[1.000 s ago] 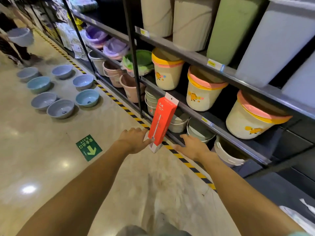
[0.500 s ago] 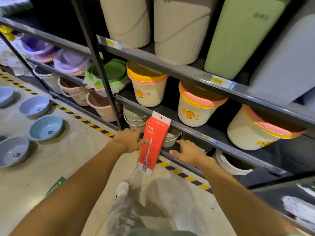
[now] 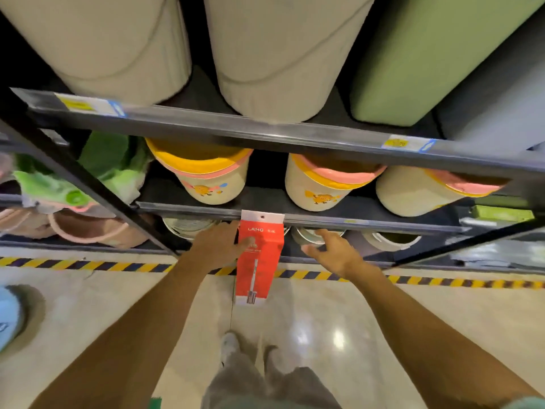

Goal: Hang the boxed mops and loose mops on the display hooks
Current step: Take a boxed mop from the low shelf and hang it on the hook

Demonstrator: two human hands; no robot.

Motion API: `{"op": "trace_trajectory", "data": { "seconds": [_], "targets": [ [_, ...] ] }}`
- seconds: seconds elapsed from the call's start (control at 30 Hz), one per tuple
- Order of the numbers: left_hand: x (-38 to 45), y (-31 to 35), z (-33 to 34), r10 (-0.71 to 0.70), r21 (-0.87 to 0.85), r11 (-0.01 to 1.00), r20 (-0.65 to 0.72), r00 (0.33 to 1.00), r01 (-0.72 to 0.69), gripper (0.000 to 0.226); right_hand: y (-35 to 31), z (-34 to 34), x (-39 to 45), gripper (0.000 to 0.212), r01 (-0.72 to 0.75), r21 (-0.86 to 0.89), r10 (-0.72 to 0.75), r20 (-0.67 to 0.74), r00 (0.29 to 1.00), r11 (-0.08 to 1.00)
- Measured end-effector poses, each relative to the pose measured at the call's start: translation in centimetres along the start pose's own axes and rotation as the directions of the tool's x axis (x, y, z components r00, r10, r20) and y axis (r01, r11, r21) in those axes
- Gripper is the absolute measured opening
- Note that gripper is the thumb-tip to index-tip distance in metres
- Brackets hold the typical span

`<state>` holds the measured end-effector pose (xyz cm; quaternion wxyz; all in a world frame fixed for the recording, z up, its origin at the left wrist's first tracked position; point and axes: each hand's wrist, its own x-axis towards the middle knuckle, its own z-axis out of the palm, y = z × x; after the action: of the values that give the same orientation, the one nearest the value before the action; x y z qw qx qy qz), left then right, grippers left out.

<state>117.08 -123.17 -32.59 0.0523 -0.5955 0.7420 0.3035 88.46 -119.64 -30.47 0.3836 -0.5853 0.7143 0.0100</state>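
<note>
Head view looks down on both arms stretched toward a dark metal rack. Fingers of the left hand (image 3: 216,246) are curled around the left side of a red mop box (image 3: 259,258), with the thumb lying on its front face. The right hand (image 3: 333,252) is just beside the box on its right, not touching it, with fingers loosely spread and holding nothing. The box stands upright, and its white hang tab (image 3: 262,216), with 1 small hole, lies against the front edge of the lower shelf (image 3: 383,222); whether the tab sits on a hook I cannot tell. On this shelf stand 3 cream buckets (image 3: 212,184) with yellow and pink rims. Above them, the upper shelf (image 3: 265,134) carries tall cream bins (image 3: 274,54) and 1 green bin (image 3: 427,54). Below the hands, a yellow and black striped tape (image 3: 88,265) runs along the glossy floor (image 3: 324,320).
</note>
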Motion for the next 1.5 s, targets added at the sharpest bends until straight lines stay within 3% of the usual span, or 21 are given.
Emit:
{"op": "trace_trajectory", "data": {
  "seconds": [0.13, 0.23, 0.3, 0.47, 0.6, 0.77, 0.93, 1.1, 1.27, 1.5],
  "targets": [
    [3.0, -2.4, 1.6, -0.058, -0.021, 0.998, 0.033, 0.998, 0.059, 0.069, -0.8, 2.2, 3.2, 0.074, 0.046, 0.138, -0.044, -0.017, 0.999, 0.989],
    [5.1, -3.7, 3.7, -0.069, -0.172, 0.982, 0.05, 0.996, 0.077, 0.081, -0.8, 4.2, 6.3, 0.079, 0.027, 0.256, -0.026, -0.005, 1.0, 0.966],
    [6.6, -4.4, 5.5, -0.078, -0.322, 0.943, 0.036, 0.996, 0.086, 0.087, -0.1, 6.1, 8.8, 0.085, 0.019, 0.35, -0.019, -0.003, 1.0, 0.937],
    [11.0, -6.0, 11.4, -0.1, -0.515, 0.854, -0.017, 0.995, 0.077, 0.073, 3.1, 11.5, 14.5, 0.092, 0.038, 0.502, -0.032, -0.02, 0.999, 0.864],
    [13.8, -7.0, 15.4, -0.124, -0.677, 0.736, -0.121, 0.985, 0.009, 0.09, 5.5, 14.5, 17.4, 0.114, 0.113, 0.59, -0.078, -0.084, 0.993, 0.799],
    [15.4, -7.6, 19.0, -0.152, -0.724, 0.681, -0.292, 0.944, -0.114, 0.09, 7.7, 17.9, 20.3, 0.124, 0.193, 0.669, -0.187, -0.082, 0.979, 0.718],
    [16.0, -9.5, 21.2, -0.026, -0.759, 0.619, -0.277, 0.96, -0.203, 0.114, 8.5, 20.5, 22.5, 0.143, 0.301, 0.651, -0.256, -0.166, 0.952, 0.697],
    [16.6, -9.9, 22.4, -0.021, -0.736, 0.631, -0.334, 0.942, -0.247, 0.116, 8.4, 21.8, 22.8, 0.136, 0.404, 0.629, -0.314, -0.256, 0.914, 0.664],
    [15.0, -9.4, 22.0, 0.005, -0.697, 0.654, -0.383, 0.924, -0.293, 0.115, 8.4, 21.6, 21.2, 0.128, 0.403, 0.61, -0.287, -0.284, 0.915, 0.682],
    [12.0, -7.2, 18.1, -0.005, -0.685, 0.641, -0.457, 0.89, -0.348, 0.123, 6.3, 17.3, 17.2, 0.127, 0.48, 0.577, -0.348, -0.33, 0.877, 0.661]
  ]
}}
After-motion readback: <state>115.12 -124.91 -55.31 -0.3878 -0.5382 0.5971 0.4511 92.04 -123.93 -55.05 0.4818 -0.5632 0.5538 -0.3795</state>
